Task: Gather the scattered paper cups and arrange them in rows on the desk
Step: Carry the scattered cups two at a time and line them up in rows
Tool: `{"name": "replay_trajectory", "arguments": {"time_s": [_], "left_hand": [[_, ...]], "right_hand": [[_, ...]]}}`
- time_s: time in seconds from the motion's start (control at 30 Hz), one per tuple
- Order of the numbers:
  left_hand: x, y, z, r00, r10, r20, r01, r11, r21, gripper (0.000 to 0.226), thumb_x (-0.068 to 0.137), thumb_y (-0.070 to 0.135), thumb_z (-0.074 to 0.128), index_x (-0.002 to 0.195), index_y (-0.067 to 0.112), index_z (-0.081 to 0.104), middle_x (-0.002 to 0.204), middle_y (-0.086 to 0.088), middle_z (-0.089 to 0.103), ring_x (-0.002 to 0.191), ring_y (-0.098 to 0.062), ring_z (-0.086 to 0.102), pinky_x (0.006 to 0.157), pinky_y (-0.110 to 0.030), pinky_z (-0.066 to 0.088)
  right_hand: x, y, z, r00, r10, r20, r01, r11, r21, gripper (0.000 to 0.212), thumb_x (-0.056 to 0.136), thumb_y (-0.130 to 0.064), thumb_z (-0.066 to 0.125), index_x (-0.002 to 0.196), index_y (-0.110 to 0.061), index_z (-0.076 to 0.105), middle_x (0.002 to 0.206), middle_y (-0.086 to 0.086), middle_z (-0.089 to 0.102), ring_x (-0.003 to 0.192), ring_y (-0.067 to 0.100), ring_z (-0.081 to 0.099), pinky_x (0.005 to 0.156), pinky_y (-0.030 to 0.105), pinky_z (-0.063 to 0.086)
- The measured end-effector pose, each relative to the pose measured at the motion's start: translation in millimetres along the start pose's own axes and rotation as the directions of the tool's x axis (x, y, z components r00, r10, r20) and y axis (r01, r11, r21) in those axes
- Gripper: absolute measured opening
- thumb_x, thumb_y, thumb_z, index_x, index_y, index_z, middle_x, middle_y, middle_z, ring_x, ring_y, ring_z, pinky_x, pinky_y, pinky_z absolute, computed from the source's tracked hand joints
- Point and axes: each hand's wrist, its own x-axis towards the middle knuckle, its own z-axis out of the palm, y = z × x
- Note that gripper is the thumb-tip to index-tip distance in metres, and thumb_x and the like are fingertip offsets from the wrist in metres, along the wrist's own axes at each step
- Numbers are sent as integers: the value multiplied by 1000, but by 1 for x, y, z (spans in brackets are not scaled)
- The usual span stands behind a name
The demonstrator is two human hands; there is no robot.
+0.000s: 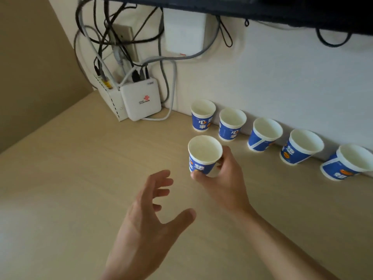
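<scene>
Now | cup [203,156] is held upright by right hand [224,178], just before back row [262,136] | left hand [149,215] is spread, empty

A pale wood-grain desk [70,158] carries five upright blue-and-white paper cups [264,138] in a row along its back edge, against the wall. Towards the back left corner a white square plastic router [141,102] stands tilted, touching a slimmer white box [115,104]. A grey cable [159,118] loops beside them.

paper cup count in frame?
6. Five stand in a row along the wall: first, second, third, fourth, fifth. The right hand grips the sixth cup before the row's left end. More may lie off frame right.
</scene>
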Motion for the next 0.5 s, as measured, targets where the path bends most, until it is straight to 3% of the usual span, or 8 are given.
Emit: {"name": "replay_trajectory", "arguments": {"time_s": [0.13,0.23,0.37,0.5], "left_hand": [[3,-10,-12,1000,-20,-21,19,1000,-25,78,44,64,69,118,45,55,112,40,61,107,10,60,85,-24,52],[4,-13,-19,999,-30,-11,29,998,-47,77,42,64,69,116,44,57,110,42,61,106,12,60,85,-24,53],[5,-17,-24,999,-33,-16,32,997,-69,77,41,63,68,114,42,59,108,41,63,105,11,61,83,-23,53],[5,-18,-27,999,-28,-19,27,997,-73,75,41,63,68,113,43,59,108,41,63,104,12,62,82,-23,53]], "right_hand": [[26,6,24,997,4,-72,-8,998,-55,50,66,-17,88,106,-24,59,97,-16,66,93,-3,61,72,7,44],[39,11,32,993,-23,-113,13,996,-94,49,67,-16,89,105,-19,58,95,-11,66,87,3,62,73,19,48],[54,14,40,993,-17,-119,4,993,-116,52,69,-16,89,110,-18,57,103,-6,68,93,13,65,82,34,55],[63,14,48,991,-1,-134,-15,993,-118,53,69,-18,88,112,-17,56,104,-4,69,95,15,65,85,39,55]]}}
